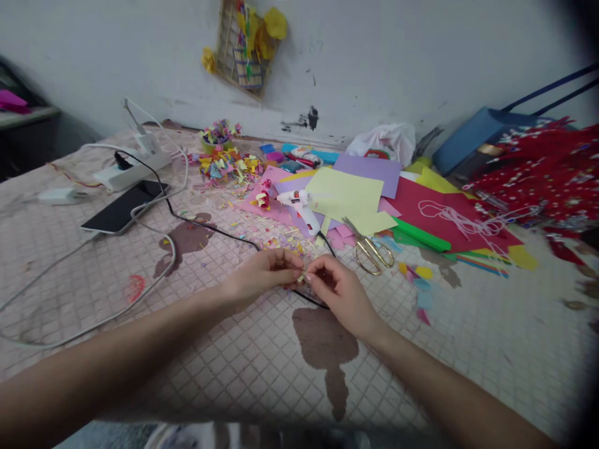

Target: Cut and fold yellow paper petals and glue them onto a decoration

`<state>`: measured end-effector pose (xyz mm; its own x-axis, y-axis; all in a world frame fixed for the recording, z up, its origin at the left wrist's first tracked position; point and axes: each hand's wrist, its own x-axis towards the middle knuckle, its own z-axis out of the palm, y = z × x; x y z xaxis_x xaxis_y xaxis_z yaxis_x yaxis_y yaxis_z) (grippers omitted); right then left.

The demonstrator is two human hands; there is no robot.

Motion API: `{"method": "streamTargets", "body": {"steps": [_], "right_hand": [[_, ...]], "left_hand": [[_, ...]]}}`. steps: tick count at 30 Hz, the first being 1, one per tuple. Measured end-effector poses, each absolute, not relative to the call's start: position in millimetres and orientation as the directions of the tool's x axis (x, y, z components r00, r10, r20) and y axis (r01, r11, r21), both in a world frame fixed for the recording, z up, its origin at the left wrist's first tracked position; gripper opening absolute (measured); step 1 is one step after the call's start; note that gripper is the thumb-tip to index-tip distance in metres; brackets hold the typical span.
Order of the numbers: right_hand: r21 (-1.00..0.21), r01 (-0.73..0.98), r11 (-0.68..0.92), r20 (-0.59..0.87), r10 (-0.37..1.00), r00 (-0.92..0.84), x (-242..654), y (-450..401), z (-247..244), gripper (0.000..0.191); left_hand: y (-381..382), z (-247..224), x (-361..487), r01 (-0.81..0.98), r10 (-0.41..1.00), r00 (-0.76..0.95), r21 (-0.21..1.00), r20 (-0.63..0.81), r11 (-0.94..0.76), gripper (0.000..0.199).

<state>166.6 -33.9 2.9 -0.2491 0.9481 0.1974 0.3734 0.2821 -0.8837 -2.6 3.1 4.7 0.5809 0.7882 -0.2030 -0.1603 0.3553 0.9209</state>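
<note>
Between the fingertips of both hands is a small pale-yellow paper piece [302, 277], too small to make out its shape. My left hand [266, 272] pinches it from the left, and my right hand [339, 290] pinches it from the right. Under the fingers runs the black cord [234, 235] of a white glue gun [302, 207], which lies on the papers just beyond. Gold-handled scissors [368, 246] rest to the right of the gun. Beside the gun's nozzle sits a small pink and cream paper flower [264, 196].
Coloured paper sheets [349, 193] spread across the back right, with white string [458, 215] on them. Paper snippets [229, 163] are heaped at the back left. A phone [124, 207], a power strip [131, 168] and looping white cable [174, 249] occupy the left. Red tinsel-like material [533, 168] stands far right.
</note>
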Motion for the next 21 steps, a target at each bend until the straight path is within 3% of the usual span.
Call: {"method": "streamTargets", "body": {"steps": [8,14,21], "right_hand": [[-0.949,0.278,0.147,0.086,0.972,-0.220,165.9,-32.0,-1.3,0.005],[-0.994,0.099,0.035,0.012,0.975,-0.224,165.0,-31.4,-0.9,0.012],[-0.998,0.062,-0.024,-0.037,0.975,-0.218,165.0,-29.4,2.4,0.014]], "left_hand": [[-1.2,9.2,-0.9,-0.111,0.799,0.555,0.931,-0.231,0.346,0.020],[-1.7,7.8,-0.4,-0.134,0.836,0.495,0.930,-0.236,0.341,0.018],[-1.8,7.8,0.3,-0.125,0.835,0.499,0.934,-0.232,0.334,0.019]]}}
